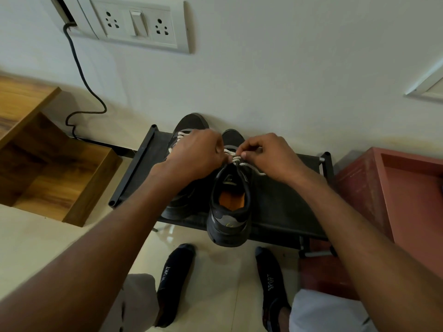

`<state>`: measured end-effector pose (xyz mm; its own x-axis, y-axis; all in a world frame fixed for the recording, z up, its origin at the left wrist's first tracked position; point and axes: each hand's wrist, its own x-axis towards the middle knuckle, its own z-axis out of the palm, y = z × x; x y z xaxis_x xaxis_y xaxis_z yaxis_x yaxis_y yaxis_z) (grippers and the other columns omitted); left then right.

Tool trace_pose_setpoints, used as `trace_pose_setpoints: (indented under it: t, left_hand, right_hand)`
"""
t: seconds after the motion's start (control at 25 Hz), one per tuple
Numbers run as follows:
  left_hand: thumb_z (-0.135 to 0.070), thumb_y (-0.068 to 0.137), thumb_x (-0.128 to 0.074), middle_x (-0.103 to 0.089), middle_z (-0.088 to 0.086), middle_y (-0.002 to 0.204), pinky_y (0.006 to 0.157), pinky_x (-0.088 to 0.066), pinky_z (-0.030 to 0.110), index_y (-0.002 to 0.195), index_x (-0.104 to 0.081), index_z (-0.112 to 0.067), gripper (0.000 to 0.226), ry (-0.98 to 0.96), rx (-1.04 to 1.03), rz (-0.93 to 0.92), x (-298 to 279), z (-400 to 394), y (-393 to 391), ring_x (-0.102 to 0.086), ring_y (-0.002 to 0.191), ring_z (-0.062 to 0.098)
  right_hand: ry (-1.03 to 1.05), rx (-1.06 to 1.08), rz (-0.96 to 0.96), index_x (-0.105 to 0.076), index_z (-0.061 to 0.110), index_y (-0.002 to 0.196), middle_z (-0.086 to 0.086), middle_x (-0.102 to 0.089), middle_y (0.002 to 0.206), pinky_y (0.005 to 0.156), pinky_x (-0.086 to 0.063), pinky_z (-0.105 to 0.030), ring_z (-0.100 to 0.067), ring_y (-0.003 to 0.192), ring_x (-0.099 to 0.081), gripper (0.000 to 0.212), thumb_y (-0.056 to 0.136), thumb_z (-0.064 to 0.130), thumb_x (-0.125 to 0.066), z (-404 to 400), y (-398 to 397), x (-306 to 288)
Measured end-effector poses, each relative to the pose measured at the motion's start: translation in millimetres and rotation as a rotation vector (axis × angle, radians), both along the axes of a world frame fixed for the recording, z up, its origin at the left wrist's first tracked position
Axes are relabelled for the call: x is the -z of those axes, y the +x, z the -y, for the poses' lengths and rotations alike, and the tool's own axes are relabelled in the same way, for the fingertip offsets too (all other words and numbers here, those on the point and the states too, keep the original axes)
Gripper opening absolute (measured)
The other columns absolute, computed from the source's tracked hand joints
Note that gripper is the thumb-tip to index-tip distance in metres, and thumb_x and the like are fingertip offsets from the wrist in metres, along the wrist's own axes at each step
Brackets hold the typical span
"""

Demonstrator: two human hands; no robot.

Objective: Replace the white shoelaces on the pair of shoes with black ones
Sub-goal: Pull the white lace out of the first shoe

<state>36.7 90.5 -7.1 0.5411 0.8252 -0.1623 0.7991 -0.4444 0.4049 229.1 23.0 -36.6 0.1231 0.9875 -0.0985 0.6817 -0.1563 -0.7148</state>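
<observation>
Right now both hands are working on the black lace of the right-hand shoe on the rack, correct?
Not quite: the lace is white, not black, as the head view shows. The left hand and right hand are indeed both working on it with curled fingers, on the right-hand shoe standing on the rack.

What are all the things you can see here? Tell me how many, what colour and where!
shoes: 2, black, on the rack
white laces: in both shoes; black ones not seen
rack: 1, black, against the wall
socket panel: 1, white, on the wall
cable: 1, black, hanging from the wall
wooden shelf: 1, brown, left
red box: 1, right
socks: 2, black, on the feet
left hand: pinches lace
right hand: pinches lace
</observation>
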Motion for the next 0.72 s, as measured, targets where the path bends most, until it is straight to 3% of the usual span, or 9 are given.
trace_pose_setpoints:
  t: [0.16, 0.36, 0.56, 0.64, 0.72]
  left_hand:
    - [-0.06, 0.085, -0.076, -0.063, 0.003, 0.101, 0.078, -0.048, 0.039, 0.113, -0.061, -0.016, 0.054, 0.013, 0.096, -0.207, 9, 5, 7, -0.061, 0.098, 0.027]
    - [-0.061, 0.083, -0.077, -0.065, 0.004, 0.104, 0.083, -0.052, 0.041, 0.12, -0.063, -0.016, 0.06, -0.093, 0.109, -0.161, 16, -3, 3, -0.063, 0.1, 0.027]
    - [-0.048, 0.082, -0.084, -0.067, 0.006, 0.127, 0.097, -0.054, 0.043, 0.149, -0.05, -0.026, 0.079, -0.213, 0.156, -0.053, 12, -4, 1, -0.064, 0.11, 0.025]
    - [-0.041, 0.085, -0.084, -0.07, 0.004, 0.121, 0.091, -0.056, 0.038, 0.153, -0.046, -0.031, 0.079, -0.282, 0.163, -0.008, 11, -3, 0, -0.07, 0.097, 0.022]
    - [-0.036, 0.087, -0.083, -0.07, -0.005, 0.099, 0.076, -0.058, 0.027, 0.149, -0.051, -0.03, 0.07, -0.323, 0.154, 0.01, 12, -3, 2, -0.074, 0.082, 0.021]
  right_hand:
    - [0.033, -0.044, 0.147, -0.081, 0.03, 0.101, 0.008, -0.072, 0.092, 0.075, -0.051, -0.029, -0.009, 0.084, -0.065, 0.009, 0.094, 0.03, -0.076, -1, -17, 9]
    - [0.037, 0.011, 0.202, -0.081, 0.03, 0.102, 0.007, -0.075, 0.093, 0.077, -0.056, -0.032, -0.013, 0.085, -0.068, 0.011, 0.094, 0.033, -0.075, -2, -25, 13]
    - [0.08, 0.002, 0.264, -0.079, 0.027, 0.105, 0.0, -0.073, 0.101, 0.08, -0.057, -0.041, -0.023, 0.092, -0.068, 0.012, 0.095, 0.03, -0.073, -4, -23, 17]
    - [0.096, -0.001, 0.322, -0.077, 0.023, 0.103, -0.001, -0.07, 0.099, 0.075, -0.053, -0.039, -0.025, 0.091, -0.065, 0.011, 0.096, 0.023, -0.07, -5, -26, 22]
    - [0.079, 0.0, 0.355, -0.075, 0.02, 0.1, -0.002, -0.068, 0.099, 0.073, -0.049, -0.038, -0.025, 0.09, -0.063, 0.013, 0.094, 0.012, -0.067, -8, -27, 25]
